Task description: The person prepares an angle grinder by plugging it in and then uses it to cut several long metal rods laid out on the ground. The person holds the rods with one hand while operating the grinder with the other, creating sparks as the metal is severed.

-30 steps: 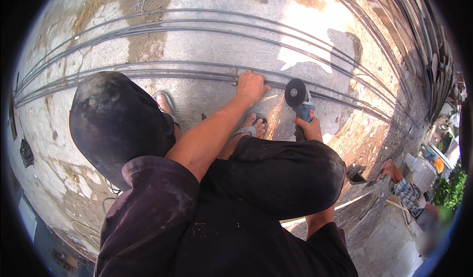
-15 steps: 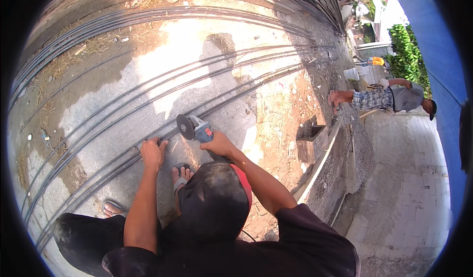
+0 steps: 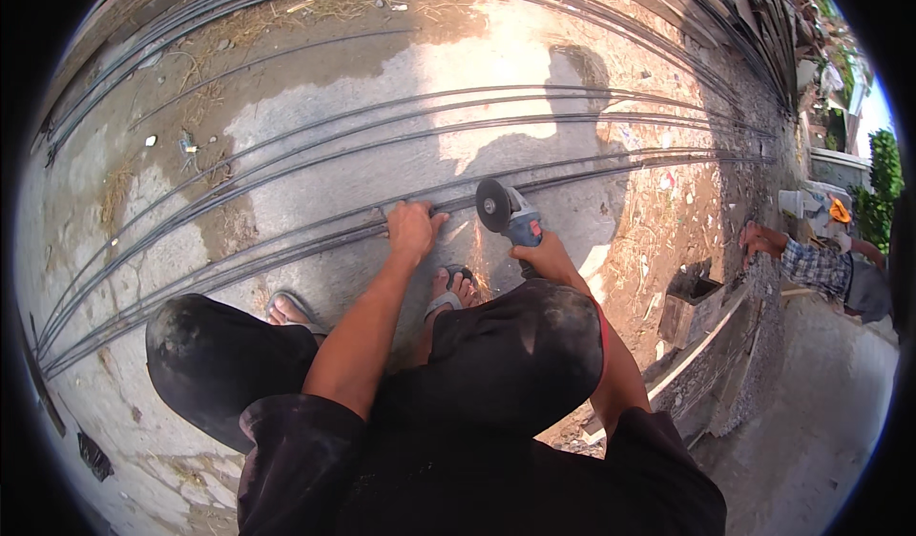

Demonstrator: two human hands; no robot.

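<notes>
Several long steel reinforcing bars [image 3: 324, 240] run across the concrete in front of me. My left hand [image 3: 412, 229] is closed around the nearest bars, thumb toward the grinder. In my right hand [image 3: 546, 257] is a blue and grey angle grinder [image 3: 521, 223], gripped by its body. Its dark disc [image 3: 493, 206] meets the near bars just right of my left hand; the exact contact is hidden behind the disc. Orange sparks [image 3: 479, 250] spray down from it toward my sandalled foot [image 3: 456, 288].
More bars [image 3: 410, 112] lie farther off, with another bundle along the far side. On the right are a wooden box [image 3: 689, 302], a long plank [image 3: 701, 345] and gravel. Another person [image 3: 821, 267] stands at the far right near a white bucket [image 3: 791, 202].
The view has swung left, so my hands and the bars appear farther right in the picture. The grinder stays at the bars, and the sparks look brighter by my foot.
</notes>
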